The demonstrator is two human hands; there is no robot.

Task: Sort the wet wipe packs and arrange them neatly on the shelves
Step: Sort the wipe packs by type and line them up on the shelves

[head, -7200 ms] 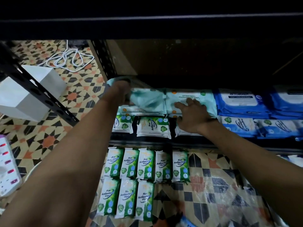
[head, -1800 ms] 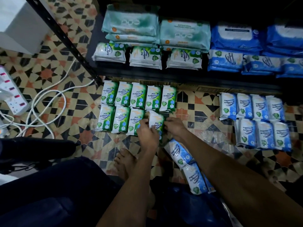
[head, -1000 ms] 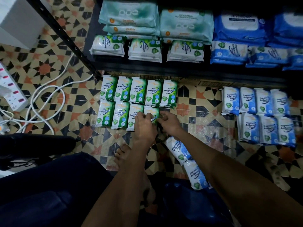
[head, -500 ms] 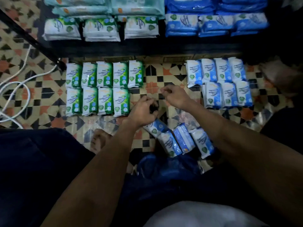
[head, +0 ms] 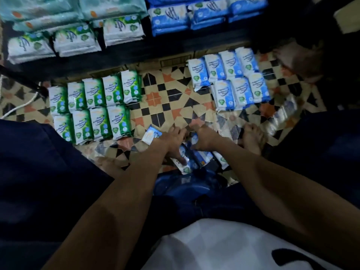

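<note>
Landmark: the dark shelf running across the top of the view. Both hands are down on the patterned tile floor well in front of the shelf, over a small loose cluster of blue wipe packs lying at mixed angles. Left hand rests on the cluster's left side, fingers spread toward the shelf; one blue pack juts out tilted from under its thumb side, but whether the fingers actually clamp it cannot be told. Right hand lies on the cluster's right side, fingers bent down onto the packs; motion blur hides whether anything is pinched. Between hands and shelf, to the left, green wipe packs stand in two tidy rows on the floor, side by side and touching. To the right at the same depth, a block of blue packs sits in two rows. On the shelf itself: green-and-white packs at the front left, pale teal packs stacked behind them, blue packs to the right. A bare foot is planted just right of the right hand. A white cable lies at the far left edge.
</note>
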